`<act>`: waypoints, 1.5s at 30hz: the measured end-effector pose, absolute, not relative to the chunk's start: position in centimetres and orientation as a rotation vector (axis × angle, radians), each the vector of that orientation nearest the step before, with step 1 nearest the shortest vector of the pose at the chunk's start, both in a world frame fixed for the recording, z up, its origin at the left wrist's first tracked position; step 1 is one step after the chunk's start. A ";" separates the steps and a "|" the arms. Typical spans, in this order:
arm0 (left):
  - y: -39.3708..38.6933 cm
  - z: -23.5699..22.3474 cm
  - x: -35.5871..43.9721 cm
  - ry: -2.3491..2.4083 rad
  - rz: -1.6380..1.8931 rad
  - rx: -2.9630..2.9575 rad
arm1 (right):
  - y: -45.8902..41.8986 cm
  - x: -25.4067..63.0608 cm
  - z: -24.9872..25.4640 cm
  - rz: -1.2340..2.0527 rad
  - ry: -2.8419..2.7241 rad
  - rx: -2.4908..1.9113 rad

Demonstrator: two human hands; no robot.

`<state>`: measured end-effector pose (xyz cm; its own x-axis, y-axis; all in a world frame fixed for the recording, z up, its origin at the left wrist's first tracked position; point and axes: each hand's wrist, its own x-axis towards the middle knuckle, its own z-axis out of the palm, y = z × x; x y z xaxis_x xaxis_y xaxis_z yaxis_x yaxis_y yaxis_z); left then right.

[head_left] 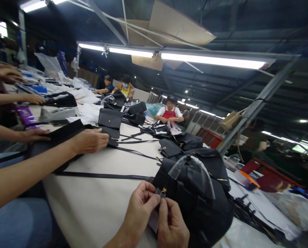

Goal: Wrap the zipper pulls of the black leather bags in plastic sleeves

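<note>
Left hand: the person's left hand (140, 205) is in front of the black bag (208, 213), and its fingers pinch a small grey piece (162, 195) between thumb and forefinger.
Right hand: the right hand (172, 222) is just beside it, and its fingers are also closed on the grey piece, from the lower side.
Gold fitting: a small gold-coloured fitting (164, 190) sits just above the fingertips, on the bag's side.
Bag: it rests on the right part of the pale tabletop (109, 206), near the person; a clear cover (206, 172) wraps its handle.
Long strap: a black strap (99, 175) lies across the tabletop, to the left of the bag.
Neighbour: at the left, a co-worker's hand (93, 140) reaches over a black piece (66, 135).
Middle: a black flap bag (109, 119) lies beyond this hand, near white sheets (88, 112).
Far end: a person in a red apron (168, 113) works behind more black bags.
Above: a lit tube lamp (210, 61) hangs over the tabletop.
</note>
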<state>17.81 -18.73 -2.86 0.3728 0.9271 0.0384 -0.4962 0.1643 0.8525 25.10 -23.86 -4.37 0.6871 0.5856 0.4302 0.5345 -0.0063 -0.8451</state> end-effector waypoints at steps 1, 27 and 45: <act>-18.7 -2.9 17.7 0.565 1.084 0.889 | -23.9 25.1 -4.4 0.030 -0.927 -1.673; -19.0 -2.9 16.9 0.735 1.091 1.295 | -24.2 25.6 -4.3 0.324 -0.861 -1.565; -19.3 -4.5 18.1 0.792 1.962 2.449 | -23.6 25.8 -4.2 0.437 -0.840 -1.426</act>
